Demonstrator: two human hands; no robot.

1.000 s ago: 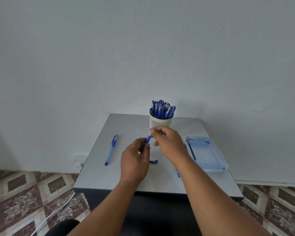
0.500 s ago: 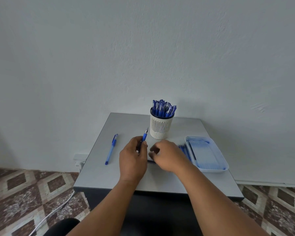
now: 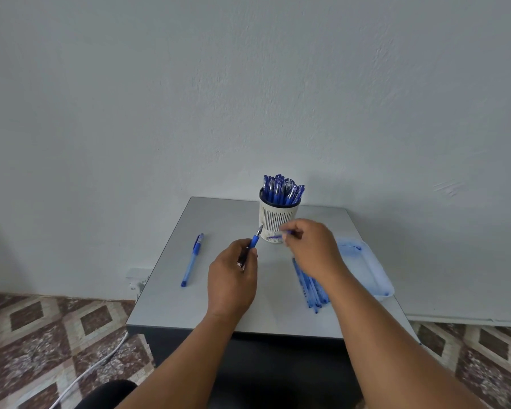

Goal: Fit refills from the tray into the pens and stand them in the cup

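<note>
Left hand: our left hand [image 3: 232, 278] gripped a pen [image 3: 253, 242] low on its barrel, fingers curled round it, tip up and tilted toward the cup; we judged this kept the point clear for capping.
Right hand: our right hand [image 3: 311, 249] pinched a small blue piece, probably the cap [image 3: 278, 236], blurred, just in front of the cup's base; held that way, it looked ready to go onto the tip.
Cup: the cup [image 3: 278, 221] stood at the back of the table [image 3: 171, 296], crowded with capped pens [image 3: 282, 190]; we judged room for one more was tight.
Tray: the tray [image 3: 378, 278] lay at our right; what it held, we could not tell.
Barrels: a bundle of blue tubes [image 3: 309, 287] lay between tray and hands, partly under our right forearm; barrels or refills, we could not say.
Spare pen: one capped pen [image 3: 193, 259] lay apart at the left, not yet stood in the cup.
In the way: our right hand sat between the held pen and the cup, so we thought it would need to clear first.
Around: a pale wall [image 3: 248, 98] behind, patterned floor [image 3: 42, 335] and a white cable [image 3: 95, 364] below left.
</note>
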